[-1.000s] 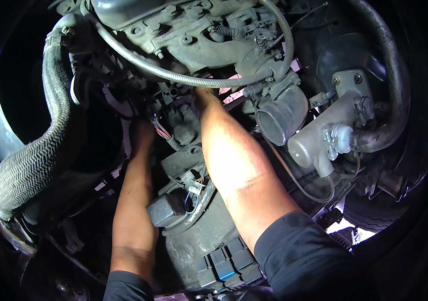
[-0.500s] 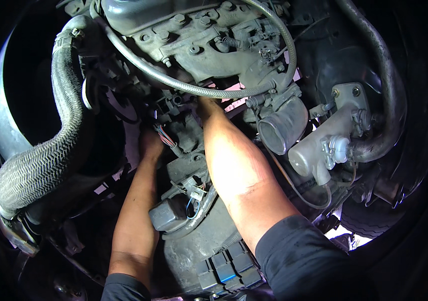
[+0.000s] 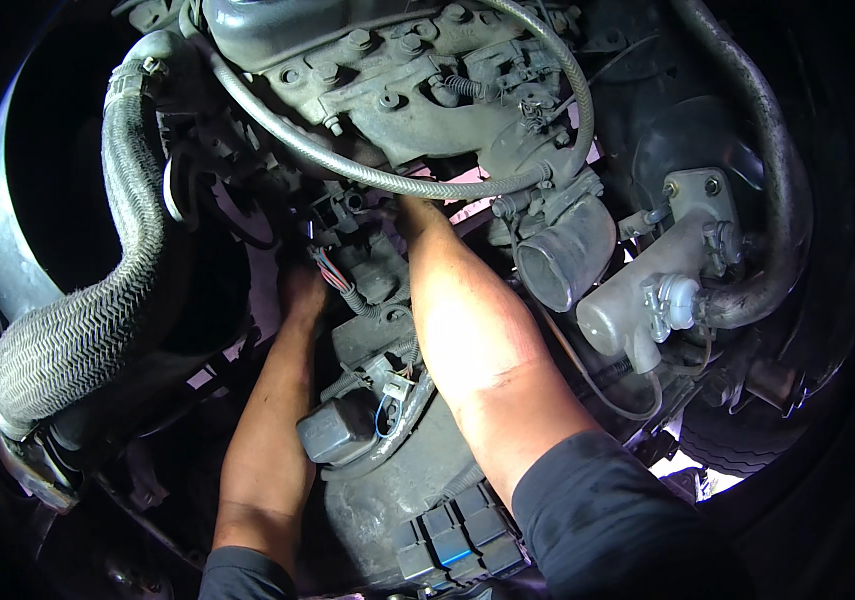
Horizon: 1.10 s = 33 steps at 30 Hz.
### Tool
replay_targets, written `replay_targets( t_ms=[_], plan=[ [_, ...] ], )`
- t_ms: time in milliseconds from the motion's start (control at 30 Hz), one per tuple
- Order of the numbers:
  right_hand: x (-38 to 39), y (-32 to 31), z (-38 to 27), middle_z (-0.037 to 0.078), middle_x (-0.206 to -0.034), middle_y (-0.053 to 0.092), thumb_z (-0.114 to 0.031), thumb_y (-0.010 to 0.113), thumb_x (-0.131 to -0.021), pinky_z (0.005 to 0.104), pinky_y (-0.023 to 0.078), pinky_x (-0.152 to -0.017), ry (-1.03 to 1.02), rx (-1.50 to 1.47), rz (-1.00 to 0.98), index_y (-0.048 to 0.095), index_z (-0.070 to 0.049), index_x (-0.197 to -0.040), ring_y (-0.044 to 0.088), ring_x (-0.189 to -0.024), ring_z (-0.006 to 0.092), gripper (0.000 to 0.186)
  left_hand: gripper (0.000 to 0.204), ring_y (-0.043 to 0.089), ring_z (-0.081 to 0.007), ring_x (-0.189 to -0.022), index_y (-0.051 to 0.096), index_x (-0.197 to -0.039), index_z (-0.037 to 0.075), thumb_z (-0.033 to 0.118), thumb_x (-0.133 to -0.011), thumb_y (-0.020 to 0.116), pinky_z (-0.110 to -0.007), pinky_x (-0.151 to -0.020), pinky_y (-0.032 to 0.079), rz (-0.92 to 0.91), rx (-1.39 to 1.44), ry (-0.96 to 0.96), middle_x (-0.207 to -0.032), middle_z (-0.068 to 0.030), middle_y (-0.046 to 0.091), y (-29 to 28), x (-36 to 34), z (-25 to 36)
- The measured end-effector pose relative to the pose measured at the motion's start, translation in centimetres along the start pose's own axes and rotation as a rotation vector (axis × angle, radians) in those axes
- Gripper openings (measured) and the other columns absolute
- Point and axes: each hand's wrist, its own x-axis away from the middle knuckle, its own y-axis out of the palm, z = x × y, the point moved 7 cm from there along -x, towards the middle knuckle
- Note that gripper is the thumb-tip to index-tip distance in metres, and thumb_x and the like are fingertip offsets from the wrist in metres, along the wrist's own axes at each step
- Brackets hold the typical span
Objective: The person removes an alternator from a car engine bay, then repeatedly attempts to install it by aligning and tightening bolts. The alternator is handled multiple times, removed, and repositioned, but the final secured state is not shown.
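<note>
Left hand (image 3: 300, 284): left of centre in the frame, in shadow, just beside the coloured wires (image 3: 329, 268); contact with them does not show.
Left fingers: lost in the dark gap; spread or closed, holding something or empty, I can't say.
Right hand (image 3: 418, 212): upper middle of the frame, only the part near the wrist showing, apparently reaching under the thin braided hose (image 3: 447, 188).
Right fingers: hidden among engine parts; their spread and grip can't be made out.
Round-mouthed fitting (image 3: 351, 202): upper middle, between the hands, nearer the right one.
Grey component (image 3: 375, 262): centre of the frame, just left of the right forearm (image 3: 477, 320), below that fitting.
Arm spacing: left forearm (image 3: 265, 430) and right forearm pass either side of the black box (image 3: 335, 430), probably so both hands can enter the cramped space from two sides.
Thick braided hose (image 3: 57, 350): left of the frame, well apart from the left forearm, so it leaves that arm room.
Open pipe (image 3: 549, 268): right of centre, mouth uncovered, near the right forearm.
Relay block (image 3: 459, 538): lower middle, between the sleeves, nearer the right one.
</note>
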Motion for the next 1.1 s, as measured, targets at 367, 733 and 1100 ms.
replay_targets(
  t_ms=[367,733,1100],
  plan=[
    [-0.8,-1.0,0.6,0.016,-0.131,0.057,-0.023,0.074,-0.092,0.04,0.049,-0.102,0.01,0.058,0.024,0.047,-0.005,-0.143,0.057,-0.118,0.0296,0.06,0.043,0.063,-0.0427,-0.124,0.06,-0.137,0.002,0.034,-0.108,0.052,-0.05,-0.106,0.05,-0.053,-0.355,0.17,-0.134,-0.0252,0.063,3.0,0.6,-0.8],
    [-1.0,-1.5,0.3,0.017,-0.134,0.056,-0.023,0.075,-0.091,0.0403,0.048,-0.105,0.009,0.108,0.052,0.045,-0.004,-0.145,0.056,-0.121,0.0305,0.064,0.034,0.07,-0.0398,-0.106,0.063,-0.128,-0.002,0.012,-0.096,0.061,-0.048,-0.089,0.059,0.162,-0.205,0.081,-0.12,-0.0255,0.065,-1.1,2.0,3.0],
    [-1.2,-1.3,-0.2,0.018,-0.138,0.055,-0.023,0.076,-0.09,0.0405,0.047,-0.107,-0.004,0.141,0.028,0.044,-0.004,-0.148,0.055,-0.125,0.0314,0.069,0.055,0.065,-0.0514,-0.114,0.057,-0.135,0.002,0.038,-0.097,0.074,-0.057,-0.091,0.056,0.131,0.059,-0.104,-0.124,-0.029,0.062,-0.7,1.5,1.6]
  ],
)
